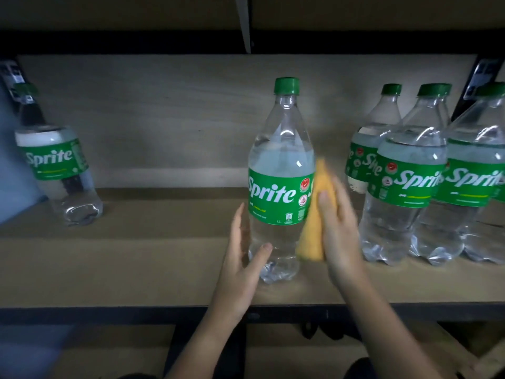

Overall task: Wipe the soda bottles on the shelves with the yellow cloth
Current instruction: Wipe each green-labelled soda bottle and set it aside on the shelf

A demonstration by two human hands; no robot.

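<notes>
R hand (pixel 337 228) grips yellow cloth (pixel 314 214), likely touching upright bottle (pixel 280 181); L hand (pixel 240 253) open beside it

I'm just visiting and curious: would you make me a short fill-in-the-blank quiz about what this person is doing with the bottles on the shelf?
1. The right hand presses a ____ cloth against the middle bottle.
2. The left hand touches that bottle near its ____.
3. Every bottle cap, like the middle one, is coloured ____.
4. The lone bottle stands at the far ____ of the shelf.

Missing words: yellow; base; green; left
</notes>
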